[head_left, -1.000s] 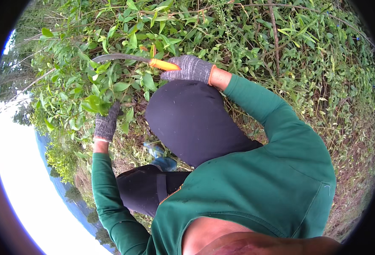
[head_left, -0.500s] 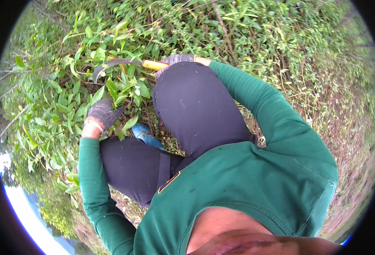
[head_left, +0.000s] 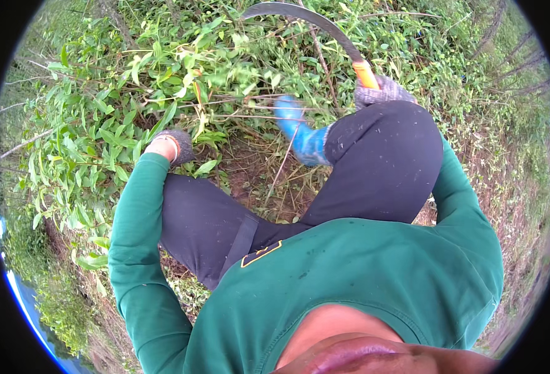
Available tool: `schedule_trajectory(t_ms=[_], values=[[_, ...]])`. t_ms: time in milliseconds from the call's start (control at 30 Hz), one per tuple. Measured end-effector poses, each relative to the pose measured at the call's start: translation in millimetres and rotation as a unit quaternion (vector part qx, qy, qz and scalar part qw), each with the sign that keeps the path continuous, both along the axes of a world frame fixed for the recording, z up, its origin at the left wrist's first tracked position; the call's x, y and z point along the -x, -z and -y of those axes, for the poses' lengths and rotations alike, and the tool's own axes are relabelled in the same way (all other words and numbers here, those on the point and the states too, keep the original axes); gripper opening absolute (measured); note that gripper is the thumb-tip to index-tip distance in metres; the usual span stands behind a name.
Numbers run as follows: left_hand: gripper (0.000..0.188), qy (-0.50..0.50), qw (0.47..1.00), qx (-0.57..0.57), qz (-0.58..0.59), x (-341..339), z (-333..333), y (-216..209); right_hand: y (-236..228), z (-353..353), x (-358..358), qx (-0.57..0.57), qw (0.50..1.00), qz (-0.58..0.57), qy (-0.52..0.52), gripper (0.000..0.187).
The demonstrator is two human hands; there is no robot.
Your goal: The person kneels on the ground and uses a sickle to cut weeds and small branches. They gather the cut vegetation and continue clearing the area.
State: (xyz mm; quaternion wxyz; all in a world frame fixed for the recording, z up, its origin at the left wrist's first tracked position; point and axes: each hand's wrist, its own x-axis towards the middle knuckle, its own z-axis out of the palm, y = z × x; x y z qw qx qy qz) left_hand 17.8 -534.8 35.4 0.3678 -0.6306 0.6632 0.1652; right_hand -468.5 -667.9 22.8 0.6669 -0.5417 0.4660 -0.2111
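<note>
My right hand (head_left: 384, 92), in a grey knit glove, is closed around the orange handle of a sickle (head_left: 312, 17). Its dark curved blade reaches up and left above the plants, well apart from my left hand. My left hand (head_left: 180, 146), gloved as well, is curled closed beside leafy green plants (head_left: 119, 134) at the left. Leaves stick out around that fist, but what its fingers hold is hidden. Some leaves between the two hands are smeared by motion.
A blue boot (head_left: 309, 140) shows below my raised right knee (head_left: 387, 156), and thin bare stems (head_left: 284, 163) cross near it. Brown soil with dry litter (head_left: 243, 171) lies between my legs. Dense low growth (head_left: 424, 43) covers the ground ahead and to the right.
The sickle and my right hand have swung right and farther ahead, away from my left hand. My right knee and boot have shifted right. My left hand has moved slightly right and up.
</note>
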Motion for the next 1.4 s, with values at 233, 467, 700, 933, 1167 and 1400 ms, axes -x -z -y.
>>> schedule_trajectory(t_ms=[233, 467, 700, 933, 1167, 1400], values=[[0.043, -0.089, 0.995, 0.016, 0.05, 39, -3, -29, 28, -13, 66, -0.017, 0.995, 0.018, 0.096, 0.04], [0.043, -0.033, 0.996, 0.001, 0.084, 2, -14, -5, 55, 16, 38, -0.036, 0.999, 0.034, 0.022, 0.04], [0.04, -0.003, 0.99, -0.065, 0.122, 47, -44, -48, 49, 47, -39, -0.023, 0.992, -0.073, -0.105, 0.042], [0.044, -0.009, 0.956, 0.147, -0.255, 101, 4, -48, -17, 64, -100, 0.302, 0.936, -0.14, -0.114, 0.042], [0.04, 0.166, 0.946, 0.105, -0.256, 111, 54, -38, -27, 59, -125, 0.491, 0.817, -0.238, -0.187, 0.036], [0.044, 0.182, 0.919, -0.006, -0.349, 128, 63, -53, -29, 42, -91, 0.407, 0.836, -0.293, -0.222, 0.029]])
